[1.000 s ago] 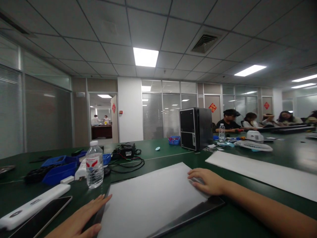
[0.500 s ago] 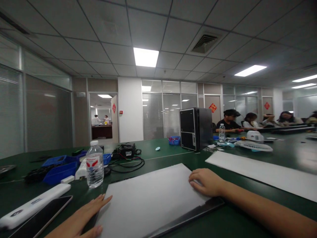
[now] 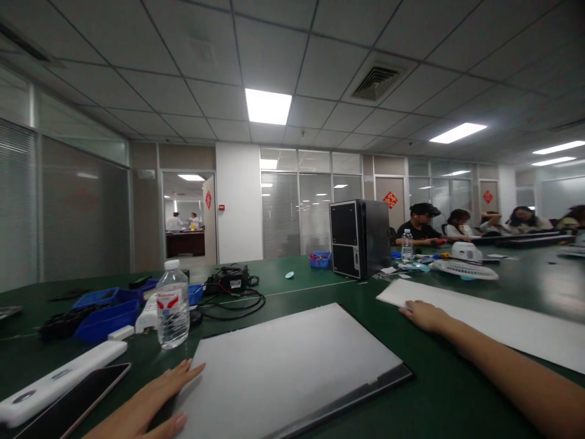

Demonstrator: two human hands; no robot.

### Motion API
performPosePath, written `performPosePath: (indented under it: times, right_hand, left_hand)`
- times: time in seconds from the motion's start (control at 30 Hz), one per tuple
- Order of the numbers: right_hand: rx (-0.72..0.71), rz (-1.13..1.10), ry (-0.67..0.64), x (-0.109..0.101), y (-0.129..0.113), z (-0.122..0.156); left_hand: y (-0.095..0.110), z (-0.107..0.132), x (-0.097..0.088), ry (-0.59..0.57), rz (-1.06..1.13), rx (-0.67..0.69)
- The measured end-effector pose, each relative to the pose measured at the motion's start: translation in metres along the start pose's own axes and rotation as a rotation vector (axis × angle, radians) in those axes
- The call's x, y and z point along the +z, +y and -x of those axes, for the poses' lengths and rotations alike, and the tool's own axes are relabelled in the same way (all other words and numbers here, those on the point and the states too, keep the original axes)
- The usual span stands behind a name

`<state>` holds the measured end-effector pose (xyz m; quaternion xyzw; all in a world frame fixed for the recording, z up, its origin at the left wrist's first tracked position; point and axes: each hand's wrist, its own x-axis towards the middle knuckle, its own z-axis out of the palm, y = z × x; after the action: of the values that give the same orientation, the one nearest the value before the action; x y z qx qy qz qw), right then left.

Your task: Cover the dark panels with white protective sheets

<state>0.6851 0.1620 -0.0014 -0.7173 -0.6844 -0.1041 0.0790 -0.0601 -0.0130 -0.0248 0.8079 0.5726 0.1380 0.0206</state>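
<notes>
A flat panel with a white face and dark edge point(image 3: 283, 366) lies on the green table point(image 3: 439, 390) in front of me. My left hand point(image 3: 150, 402) rests flat on its near left corner, fingers stretched out. My right hand point(image 3: 423, 315) lies palm down to the right of the panel, on the near end of a long white sheet point(image 3: 498, 323), fingers extended. Neither hand holds anything.
A water bottle point(image 3: 172, 305) stands left of the panel, beside blue bins point(image 3: 107, 314), a white power strip point(image 3: 55, 384), a dark tablet point(image 3: 77, 402) and black cables point(image 3: 233, 299). A black computer case point(image 3: 359, 238) stands further back. Several people sit at the far right.
My right hand has left the panel's far right corner and moved right onto the end of the long white sheet. My left hand has stayed in place.
</notes>
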Motion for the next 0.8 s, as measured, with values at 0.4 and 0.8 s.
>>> performPosePath:
  times: [0.4,0.8]
  right_hand:
    - [-0.126,0.095,0.061,-0.025,-0.056,0.016]
    - [-0.711,0.047,0.285,-0.073,-0.151,0.078]
  left_hand:
    - [0.029,0.003,-0.016,-0.039,-0.018,-0.029]
    - [0.019,-0.004,-0.004,-0.13,-0.063,-0.102]
